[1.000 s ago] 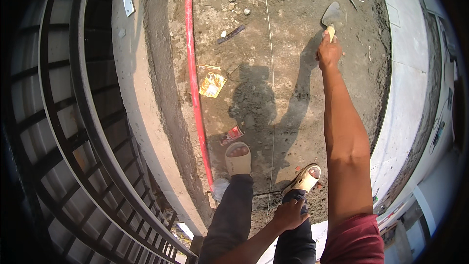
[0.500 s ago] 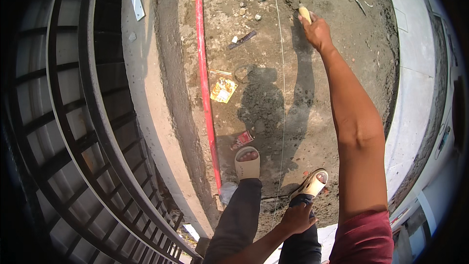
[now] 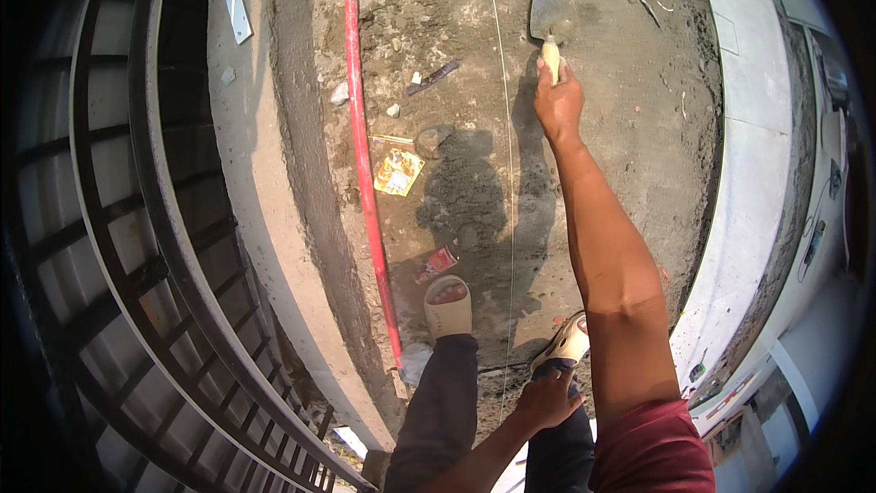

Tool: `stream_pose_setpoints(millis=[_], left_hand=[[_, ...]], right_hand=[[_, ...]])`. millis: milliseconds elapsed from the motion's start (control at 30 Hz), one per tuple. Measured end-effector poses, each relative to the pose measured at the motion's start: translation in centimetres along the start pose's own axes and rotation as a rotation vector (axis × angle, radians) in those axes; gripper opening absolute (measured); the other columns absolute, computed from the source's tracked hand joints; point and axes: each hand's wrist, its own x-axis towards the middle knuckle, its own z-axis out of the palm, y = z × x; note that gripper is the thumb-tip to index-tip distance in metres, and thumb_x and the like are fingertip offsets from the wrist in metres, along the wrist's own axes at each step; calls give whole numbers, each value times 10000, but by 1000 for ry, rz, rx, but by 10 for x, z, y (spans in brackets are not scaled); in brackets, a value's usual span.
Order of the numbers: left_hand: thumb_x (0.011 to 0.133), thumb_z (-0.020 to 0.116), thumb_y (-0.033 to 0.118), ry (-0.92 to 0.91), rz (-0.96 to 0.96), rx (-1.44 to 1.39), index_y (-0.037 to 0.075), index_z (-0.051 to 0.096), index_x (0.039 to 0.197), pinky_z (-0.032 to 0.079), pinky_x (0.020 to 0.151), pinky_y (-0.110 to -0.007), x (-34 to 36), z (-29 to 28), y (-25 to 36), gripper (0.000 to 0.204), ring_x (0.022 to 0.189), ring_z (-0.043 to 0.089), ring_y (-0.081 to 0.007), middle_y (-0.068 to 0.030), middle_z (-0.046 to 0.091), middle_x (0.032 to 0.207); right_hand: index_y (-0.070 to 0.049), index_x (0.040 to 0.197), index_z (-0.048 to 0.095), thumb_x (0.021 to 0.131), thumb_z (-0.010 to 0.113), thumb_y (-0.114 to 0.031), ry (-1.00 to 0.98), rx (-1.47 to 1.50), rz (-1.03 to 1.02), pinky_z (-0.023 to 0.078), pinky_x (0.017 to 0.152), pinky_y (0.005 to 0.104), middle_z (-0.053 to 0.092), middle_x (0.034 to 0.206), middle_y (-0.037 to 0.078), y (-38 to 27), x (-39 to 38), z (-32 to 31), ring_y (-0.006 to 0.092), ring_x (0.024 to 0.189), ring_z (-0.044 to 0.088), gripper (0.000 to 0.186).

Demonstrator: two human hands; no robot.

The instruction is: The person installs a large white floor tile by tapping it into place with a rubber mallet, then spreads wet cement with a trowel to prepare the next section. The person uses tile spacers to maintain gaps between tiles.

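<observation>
My right hand (image 3: 558, 99) grips the pale handle of a trowel (image 3: 549, 7), whose metal blade lies low over the rough, damp concrete at the upper right. My left hand (image 3: 547, 402) is at my right leg (image 3: 553, 452), its fingers curled on the dark trouser near the lower middle. A thin taut string (image 3: 500, 46) runs lengthwise just left of the trowel.
A red-and-white pole (image 3: 363, 128) lies along the left. Beside it are a yellow wrapper (image 3: 398, 172), a red wrapper (image 3: 439, 262), stones and a dark strip (image 3: 432, 78). A dark metal grille (image 3: 128, 246) borders the left, white slabs (image 3: 757, 128) the right.
The trowel and my right hand have moved left, closer to the string. Its blade, hidden half a second ago, now shows flat. My left hand stays at my right leg.
</observation>
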Motion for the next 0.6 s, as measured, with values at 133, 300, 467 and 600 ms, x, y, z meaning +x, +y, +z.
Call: stream_pose_setpoints(millis=[133,300,467,600], left_hand=[[926,570,523,-18,51,-49,20,475,1384,544,862,-499,3,5,-6,686,1030,646,-408,-258,588,1179],[931,565,508,-43,96,7,13,462,1387,519,901,-499,14,21,-28,681,1057,629,-419,-260,568,1204],[928,569,493,-55,99,-110,34,483,1327,493,934,-511,17,43,-43,615,1112,598,-409,-244,565,1217],[928,575,455,-124,54,-83,62,496,1305,485,940,-511,11,49,-41,550,1116,594,-405,-232,569,1210]], right_hand=[[-27,1283,623,912,647,-382,-386,-176,8,516,903,421,682,1099,260,0,-26,-19,416,1033,657,514],[72,1094,567,946,594,-345,7,-4,146,502,809,483,660,889,312,33,-81,-35,452,880,657,443],[80,1090,538,947,625,-325,271,153,442,522,683,404,648,824,219,93,-140,-72,303,749,656,438],[59,1093,540,944,609,-291,-150,-151,239,509,733,474,644,926,287,95,-198,-106,425,851,652,386]])
